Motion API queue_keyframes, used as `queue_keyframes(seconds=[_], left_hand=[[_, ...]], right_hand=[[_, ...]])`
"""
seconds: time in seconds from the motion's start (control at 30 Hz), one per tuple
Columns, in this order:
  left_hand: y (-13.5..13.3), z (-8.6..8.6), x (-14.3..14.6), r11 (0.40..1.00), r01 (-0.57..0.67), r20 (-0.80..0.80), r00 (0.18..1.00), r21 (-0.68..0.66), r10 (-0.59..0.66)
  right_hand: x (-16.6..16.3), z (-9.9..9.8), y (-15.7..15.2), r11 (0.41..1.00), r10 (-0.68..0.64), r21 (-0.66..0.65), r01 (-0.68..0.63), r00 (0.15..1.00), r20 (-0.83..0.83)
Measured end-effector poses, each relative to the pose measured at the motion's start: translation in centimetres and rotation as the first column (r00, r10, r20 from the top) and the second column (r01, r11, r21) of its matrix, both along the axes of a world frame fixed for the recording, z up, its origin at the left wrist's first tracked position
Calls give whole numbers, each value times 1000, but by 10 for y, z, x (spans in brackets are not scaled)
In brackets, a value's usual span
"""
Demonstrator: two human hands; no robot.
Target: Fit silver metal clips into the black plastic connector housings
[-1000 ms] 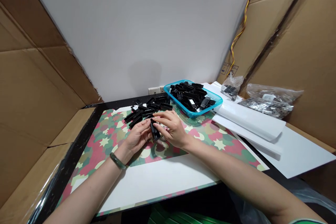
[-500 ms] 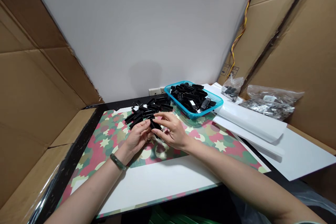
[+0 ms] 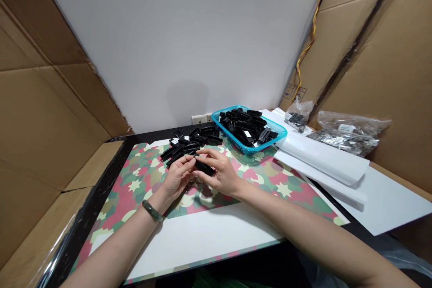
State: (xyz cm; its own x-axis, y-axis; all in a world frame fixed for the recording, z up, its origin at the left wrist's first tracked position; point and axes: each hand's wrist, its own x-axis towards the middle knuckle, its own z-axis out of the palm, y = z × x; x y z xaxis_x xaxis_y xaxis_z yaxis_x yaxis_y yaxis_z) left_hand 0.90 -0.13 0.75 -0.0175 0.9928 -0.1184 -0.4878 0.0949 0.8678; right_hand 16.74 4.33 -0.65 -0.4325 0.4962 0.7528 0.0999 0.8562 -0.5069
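Between my two hands is a black, oblong plastic piece (image 3: pixel 204 167). My left hand (image 3: pixel 178 174) pinches its left end with thumb and fingertips. Fingers and thumb of my right hand (image 3: pixel 221 172) close round its right part from above and below. Just beyond the hands, a loose pile of similar black pieces (image 3: pixel 182 146) lies on the patterned sheet (image 3: pixel 145 168). Some small bits lie under the hands, too small to name. The held piece is partly hidden by my fingers.
A blue plastic basket (image 3: pixel 283 133) full of black pieces stands behind to the right. White sheets (image 3: pixel 324 155), one curled, lie farther right, with clear bags of small parts (image 3: pixel 347 137) beyond. Cardboard walls (image 3: pixel 43 112) flank the table, and a wall socket (image 3: pixel 199 119) sits behind.
The black piece has turned between my hands, so its long side now shows more. My right fingers have dropped slightly; both hands keep hold.
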Motion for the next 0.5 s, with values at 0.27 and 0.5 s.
queue_keyframes(seconds=[0.27, 0.5], left_hand=[[0, -5, 1, 994, -84, -88, 992, 72, 90], [-1, -13, 0, 903, -185, -469, 804, 387, 365]], right_hand=[[3, 7, 5, 942, 128, -289, -169, 980, -156], [-4, 6, 0, 722, 79, -619, -309, 926, -369]])
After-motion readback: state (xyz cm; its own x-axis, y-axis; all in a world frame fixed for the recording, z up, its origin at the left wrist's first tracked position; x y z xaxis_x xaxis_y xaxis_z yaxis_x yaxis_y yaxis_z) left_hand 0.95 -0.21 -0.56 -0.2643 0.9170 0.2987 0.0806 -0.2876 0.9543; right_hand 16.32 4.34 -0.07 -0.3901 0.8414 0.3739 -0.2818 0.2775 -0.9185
